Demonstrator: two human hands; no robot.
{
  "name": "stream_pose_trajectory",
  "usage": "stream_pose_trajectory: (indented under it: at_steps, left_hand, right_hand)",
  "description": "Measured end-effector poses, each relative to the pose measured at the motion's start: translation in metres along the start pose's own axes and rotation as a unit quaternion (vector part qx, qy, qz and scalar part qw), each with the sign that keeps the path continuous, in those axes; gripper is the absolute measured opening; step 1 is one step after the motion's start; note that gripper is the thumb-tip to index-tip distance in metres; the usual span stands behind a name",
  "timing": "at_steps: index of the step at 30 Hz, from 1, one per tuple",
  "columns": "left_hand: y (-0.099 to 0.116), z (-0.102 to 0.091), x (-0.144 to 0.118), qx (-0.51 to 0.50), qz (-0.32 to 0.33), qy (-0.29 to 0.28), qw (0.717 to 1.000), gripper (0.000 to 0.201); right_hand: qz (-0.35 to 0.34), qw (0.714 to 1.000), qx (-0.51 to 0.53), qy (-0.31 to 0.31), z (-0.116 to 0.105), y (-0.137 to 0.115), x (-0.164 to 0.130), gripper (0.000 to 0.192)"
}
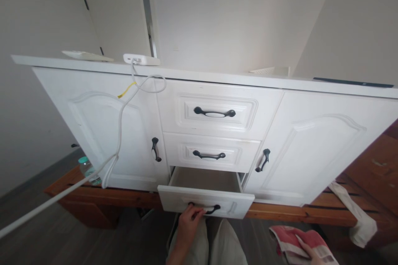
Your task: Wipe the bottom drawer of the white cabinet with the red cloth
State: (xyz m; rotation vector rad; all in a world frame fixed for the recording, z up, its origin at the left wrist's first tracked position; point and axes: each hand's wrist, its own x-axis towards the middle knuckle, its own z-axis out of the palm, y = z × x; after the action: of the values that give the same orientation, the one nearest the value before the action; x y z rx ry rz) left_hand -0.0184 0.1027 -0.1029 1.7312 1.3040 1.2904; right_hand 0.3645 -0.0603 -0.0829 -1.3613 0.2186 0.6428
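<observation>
A white cabinet (323,149) fills the view, with three drawers stacked in its middle. The bottom drawer (174,199) is pulled out, and the visible part of its inside looks bare. My left hand (187,222) has its fingers closed around the left part of that drawer's dark handle (214,208). Low on the right, my right hand (306,250) grips a red and white cloth (290,236), apart from the cabinet. Part of this hand is cut off by the lower edge.
A wooden bench (280,211) runs under the cabinet. On its left stands a bottle with a teal cap (90,170); a white cloth (357,219) hangs over its right side. A white cable (120,132) droops from a white device (141,59) on top, across the left door.
</observation>
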Motion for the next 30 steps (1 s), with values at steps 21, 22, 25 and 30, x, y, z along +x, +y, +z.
stream_pose_trajectory:
  at_steps: [21, 22, 25, 30]
  left_hand:
    - [-0.005, 0.031, 0.072, -0.061, -0.060, -0.001, 0.996, 0.045]
    - [-0.004, 0.029, 0.064, -0.069, -0.073, 0.014, 0.995, 0.051]
    - [-0.006, 0.020, 0.030, -0.076, -0.115, 0.046, 0.989, 0.056]
    - [-0.036, -0.003, -0.043, -0.038, -0.190, 0.041, 0.980, 0.079]
  right_hand:
    - [-0.023, 0.988, 0.121, -0.096, 0.106, 0.045, -0.043, 0.060]
    - [-0.023, 0.987, 0.125, -0.097, 0.119, 0.047, -0.046, 0.062]
    - [-0.040, 0.984, 0.111, -0.131, 0.161, 0.053, -0.052, 0.065]
    - [-0.131, 0.973, 0.028, -0.190, 0.215, 0.073, -0.059, 0.048]
